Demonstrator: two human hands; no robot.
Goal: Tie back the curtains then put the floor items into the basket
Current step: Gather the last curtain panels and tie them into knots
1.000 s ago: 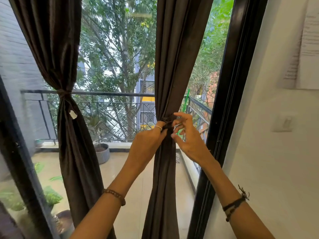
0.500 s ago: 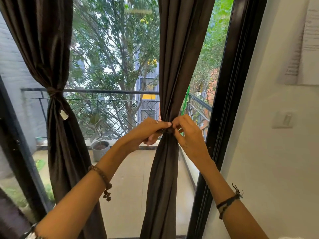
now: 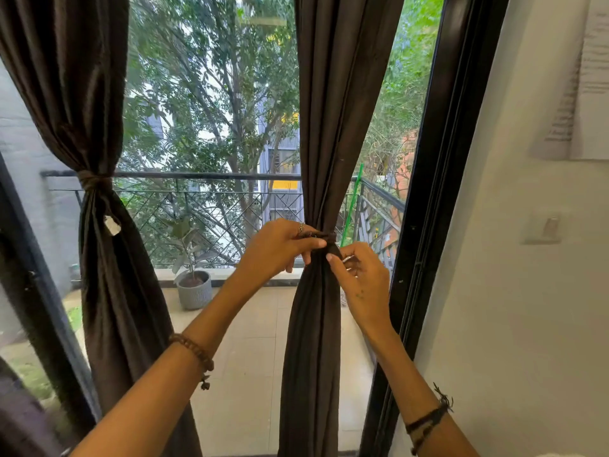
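Your left hand [image 3: 280, 249] and right hand [image 3: 362, 285] are close together, both pinched on the tie-back [image 3: 324, 237] cinching the right curtain [image 3: 316, 324] between them. Loosen either pinch and the knot may slip, letting the fabric spread. Since a second ago, your right hand has dropped just below the tie.

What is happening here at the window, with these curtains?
A person is tying back the right curtain. Both hands work at its gathered middle: the left hand pinches the tie band, and the right hand holds the cloth just below it. The left curtain is already tied with its own band. No basket or floor items are in view.
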